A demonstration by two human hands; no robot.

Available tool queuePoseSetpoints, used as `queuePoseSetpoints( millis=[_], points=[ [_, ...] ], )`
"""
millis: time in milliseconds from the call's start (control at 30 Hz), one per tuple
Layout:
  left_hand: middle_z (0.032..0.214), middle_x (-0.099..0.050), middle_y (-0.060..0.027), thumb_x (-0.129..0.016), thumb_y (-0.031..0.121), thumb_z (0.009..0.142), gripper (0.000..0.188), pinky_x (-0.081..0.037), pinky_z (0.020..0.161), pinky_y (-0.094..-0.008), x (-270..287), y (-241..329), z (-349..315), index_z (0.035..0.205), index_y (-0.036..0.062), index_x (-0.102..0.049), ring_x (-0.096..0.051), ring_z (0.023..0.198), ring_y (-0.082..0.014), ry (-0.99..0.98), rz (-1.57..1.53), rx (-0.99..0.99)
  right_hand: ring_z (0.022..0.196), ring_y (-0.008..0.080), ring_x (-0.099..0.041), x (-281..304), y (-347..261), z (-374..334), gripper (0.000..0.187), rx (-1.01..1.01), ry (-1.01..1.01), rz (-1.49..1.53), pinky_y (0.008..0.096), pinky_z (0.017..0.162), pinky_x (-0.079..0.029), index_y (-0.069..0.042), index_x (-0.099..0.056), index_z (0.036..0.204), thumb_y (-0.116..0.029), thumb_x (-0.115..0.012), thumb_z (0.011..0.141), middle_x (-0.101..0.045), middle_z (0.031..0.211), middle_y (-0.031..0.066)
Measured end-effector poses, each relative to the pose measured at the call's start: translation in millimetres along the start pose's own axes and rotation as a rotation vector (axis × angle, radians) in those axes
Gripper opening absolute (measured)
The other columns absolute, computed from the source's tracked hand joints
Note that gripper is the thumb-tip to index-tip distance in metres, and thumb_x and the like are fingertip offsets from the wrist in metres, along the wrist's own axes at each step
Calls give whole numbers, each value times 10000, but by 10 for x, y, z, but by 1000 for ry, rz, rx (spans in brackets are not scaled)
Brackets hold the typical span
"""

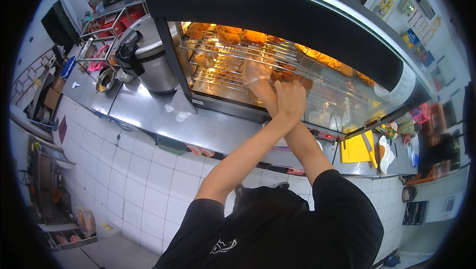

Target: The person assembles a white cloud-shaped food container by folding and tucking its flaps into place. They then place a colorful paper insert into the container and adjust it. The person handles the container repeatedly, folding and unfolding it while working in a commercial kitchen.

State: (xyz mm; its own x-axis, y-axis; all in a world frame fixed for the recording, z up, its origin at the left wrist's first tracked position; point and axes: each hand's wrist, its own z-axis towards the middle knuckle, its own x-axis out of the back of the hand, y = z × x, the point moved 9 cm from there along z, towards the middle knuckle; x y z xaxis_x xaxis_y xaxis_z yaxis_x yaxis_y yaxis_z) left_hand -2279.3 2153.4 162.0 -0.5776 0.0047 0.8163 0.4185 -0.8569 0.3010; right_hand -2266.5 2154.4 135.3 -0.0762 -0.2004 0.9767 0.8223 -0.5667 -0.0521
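Note:
My bare forearms cross in front of a lit food warmer cabinet [213, 99]. My left hand [291, 98] is closed at the left edge of its glass door [342, 98], fingers curled round that edge. Passing under the left wrist, my right arm reaches into the cabinet. A clear plastic glove covers my right hand [257, 72], which is beside the wire rack [225, 53]; its fingers are blurred against the rack, so their grip is unclear. Browned, fried-looking food pieces [229, 34] lie on the upper rack. Another golden piece [204, 60] is lower down on the left.
Left of the cabinet stands a large steel cooker [153, 63] on the steel counter [144, 113], with a crumpled clear plastic bag [181, 104] nearby. A yellow cutting board [354, 149] with a knife [368, 146] sits at the right, beside a white paper-like wrapper [386, 155].

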Motion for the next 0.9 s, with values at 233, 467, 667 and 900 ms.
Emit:
queuePoseSetpoints(
  millis=[233,467,667,900],
  points=[
    [845,-703,-144,-638,112,815,96,-432,806,-445,-34,0,2,880,52,-675,-699,766,-299,-41,-30,25,1162,379,-574,-61,-722,344,513,319,621,310,522,1012,-442,-64,-548,1359,-103,-720,878,-651,1198,152],
    [953,-728,-172,-616,106,857,126,-542,695,-469,29,38,-2,892,58,-727,-739,828,-312,-80,-76,29,1196,265,-587,-965,-307,-753,457,72,551,1355,427,1036,-495,-86,-537,1376,-163,-704,957,-625,1283,106],
    [799,-735,-227,-611,206,894,254,-605,715,-514,172,-383,19,803,18,-754,-755,807,-383,-84,-125,153,1200,254,-600,-1766,212,-2020,463,-581,-189,2476,462,1044,-501,-95,-499,1406,-303,-645,1019,-590,1342,105],
    [885,-744,-224,-587,349,938,349,-593,752,-517,498,-1379,4,897,59,-778,-735,852,-418,-24,69,324,1041,214,-623,-1658,1152,-2464,386,-662,-12,2214,427,923,-557,-125,-517,1365,-299,-620,1036,-602,1278,92]
  ],
)
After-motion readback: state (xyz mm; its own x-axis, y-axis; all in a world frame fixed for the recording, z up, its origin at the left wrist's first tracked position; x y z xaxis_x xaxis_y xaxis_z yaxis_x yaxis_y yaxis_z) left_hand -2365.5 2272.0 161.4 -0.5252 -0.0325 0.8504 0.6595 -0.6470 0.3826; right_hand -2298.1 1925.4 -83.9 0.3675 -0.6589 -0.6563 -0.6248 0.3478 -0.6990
